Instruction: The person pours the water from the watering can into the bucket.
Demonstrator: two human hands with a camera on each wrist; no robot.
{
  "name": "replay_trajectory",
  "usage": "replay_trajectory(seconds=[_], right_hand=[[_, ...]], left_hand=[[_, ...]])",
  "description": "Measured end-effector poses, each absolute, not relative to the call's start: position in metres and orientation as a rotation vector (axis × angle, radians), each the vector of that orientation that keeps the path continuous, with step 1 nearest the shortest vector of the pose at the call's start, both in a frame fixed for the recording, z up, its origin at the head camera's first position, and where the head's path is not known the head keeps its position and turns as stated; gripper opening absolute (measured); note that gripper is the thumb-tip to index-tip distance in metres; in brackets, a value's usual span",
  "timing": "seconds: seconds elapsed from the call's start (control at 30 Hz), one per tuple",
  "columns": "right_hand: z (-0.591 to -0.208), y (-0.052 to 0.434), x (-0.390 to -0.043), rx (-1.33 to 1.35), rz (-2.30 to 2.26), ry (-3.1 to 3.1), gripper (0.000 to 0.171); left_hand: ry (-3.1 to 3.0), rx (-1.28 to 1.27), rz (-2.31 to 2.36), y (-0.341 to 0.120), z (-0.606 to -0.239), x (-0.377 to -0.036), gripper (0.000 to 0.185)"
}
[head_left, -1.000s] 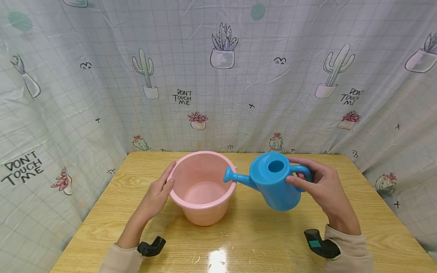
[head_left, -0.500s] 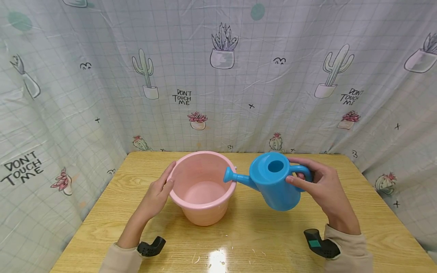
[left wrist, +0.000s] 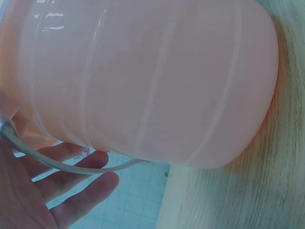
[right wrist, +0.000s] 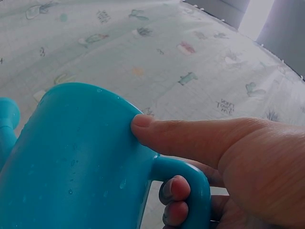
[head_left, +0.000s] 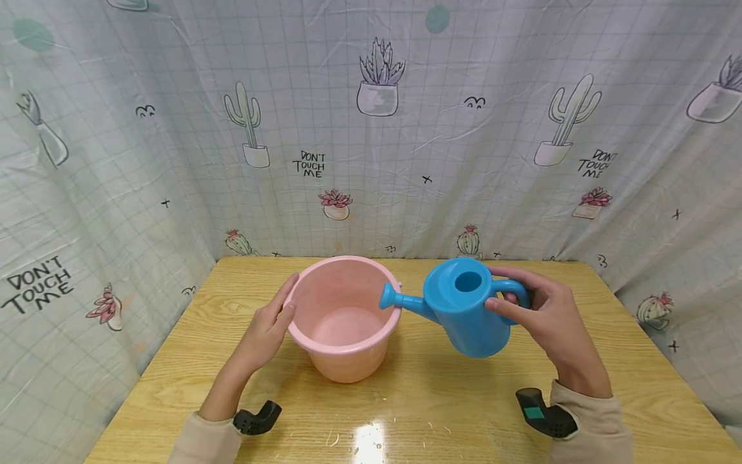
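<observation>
Nothing has moved: the right hand (head_left: 553,319) still grips the tipped blue plastic watering can (head_left: 464,309) with its spout over the round pink plastic bucket (head_left: 342,319), which the flat left hand (head_left: 269,325) steadies on the wooden desk (head_left: 435,399).

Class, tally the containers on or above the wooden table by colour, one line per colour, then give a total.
Pink bucket: 1
Blue watering can: 1
Total: 2
</observation>
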State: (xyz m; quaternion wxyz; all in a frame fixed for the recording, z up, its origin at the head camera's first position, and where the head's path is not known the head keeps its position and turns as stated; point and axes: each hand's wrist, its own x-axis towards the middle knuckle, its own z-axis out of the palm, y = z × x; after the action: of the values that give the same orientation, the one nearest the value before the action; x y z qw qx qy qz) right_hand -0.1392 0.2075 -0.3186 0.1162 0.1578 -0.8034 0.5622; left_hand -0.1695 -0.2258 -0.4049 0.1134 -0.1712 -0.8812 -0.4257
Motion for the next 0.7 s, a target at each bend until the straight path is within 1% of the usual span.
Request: replay_trajectory(seconds=[0.7], right_hand=[[-0.3192,0.2079,-0.1401,0.469,1.630,-2.360,0.045]], left_hand=[[-2.586,-0.504,-1.250,-0.2256,-0.4048,-0.1696,0.051]])
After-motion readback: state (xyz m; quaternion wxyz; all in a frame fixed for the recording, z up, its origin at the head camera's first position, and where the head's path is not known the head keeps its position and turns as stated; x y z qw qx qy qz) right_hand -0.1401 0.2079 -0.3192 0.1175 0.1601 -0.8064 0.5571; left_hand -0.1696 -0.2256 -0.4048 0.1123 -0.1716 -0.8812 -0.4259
